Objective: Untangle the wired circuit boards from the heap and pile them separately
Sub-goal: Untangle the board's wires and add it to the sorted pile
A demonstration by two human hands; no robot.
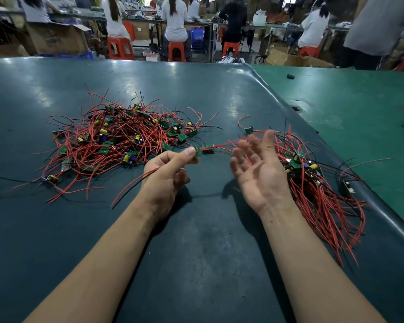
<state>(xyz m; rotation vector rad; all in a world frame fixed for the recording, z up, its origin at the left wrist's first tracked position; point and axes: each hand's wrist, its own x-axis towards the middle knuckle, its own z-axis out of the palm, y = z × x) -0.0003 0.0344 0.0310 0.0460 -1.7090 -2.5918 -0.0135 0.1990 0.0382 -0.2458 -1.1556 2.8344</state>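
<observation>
On the dark green mat [196, 241], far left to centre, lies the heap [124, 138] — a loose tangle of red wires, a few black ones, and small green circuit boards bearing yellow and blue capacitors. Its wires fan outward on all sides, and its near-right edge reaches almost to your left hand.

Centre left: your left hand [166, 176] is raised just above the mat, thumb and forefinger pinching a small green board [198, 151] at its edge, the other fingers curled beneath. A red wire and a black wire [131, 187] trail from under this hand down and to the left. Just beyond the pinched board a second board [208, 149] hangs in line with it, and red wires run from there rightward toward your other hand; whether the two boards are joined cannot be told.

Centre right: your right hand [257, 169] is turned palm up with fingers spread and relaxed, gripping nothing — though its fingertips are blurred and a red wire crosses at or just behind them, so contact there cannot be told.

Right: the sorted pile [313, 183] lies directly behind and beside your right hand and wrist, boards gathered at the far end and red wires combed roughly parallel toward you.

Far right, a lighter green table [359, 101] adjoins the mat. Beyond the tables, seated people [175, 19] work on orange stools [176, 51].
</observation>
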